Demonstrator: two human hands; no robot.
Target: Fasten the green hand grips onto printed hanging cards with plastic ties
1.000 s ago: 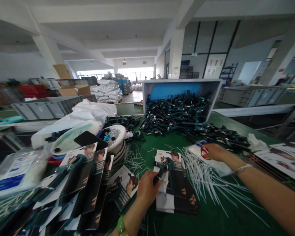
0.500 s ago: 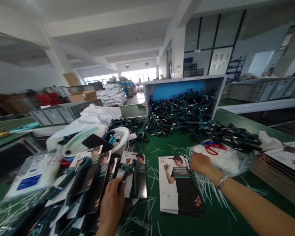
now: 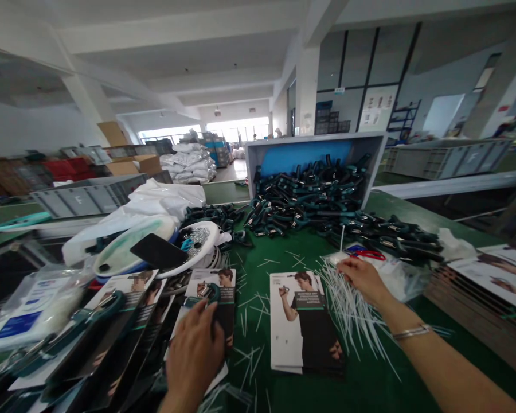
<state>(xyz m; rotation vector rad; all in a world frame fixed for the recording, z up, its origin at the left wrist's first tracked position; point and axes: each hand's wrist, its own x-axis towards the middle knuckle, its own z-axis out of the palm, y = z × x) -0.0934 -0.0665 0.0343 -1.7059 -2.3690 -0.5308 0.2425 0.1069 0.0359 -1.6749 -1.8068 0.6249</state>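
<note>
My left hand (image 3: 196, 347) lies over a pair of dark green pliers (image 3: 211, 293), its fingers curled on the tool. Under them is a printed card (image 3: 226, 310); most of the pliers is hidden by the hand. My right hand (image 3: 363, 279) pinches a thin white cable tie (image 3: 342, 238) that points upward. Below that hand spreads a bundle of loose white cable ties (image 3: 348, 312). Between the hands lies a stack of printed cards (image 3: 322, 338) with a person pictured on them. Carded pliers (image 3: 92, 321) pile up at the left.
A tipped grey crate (image 3: 376, 166) spills many pliers (image 3: 309, 195) across the green table. Red-handled scissors (image 3: 367, 254) rest on a plastic bag by my right hand. A white tub (image 3: 212, 235) and a dark phone-like slab (image 3: 157, 250) sit at left; more cards (image 3: 494, 269) at right.
My left hand has lowered the pliers onto the card and now covers them. My right hand has drawn a cable tie up from the bundle. The view has shifted slightly.
</note>
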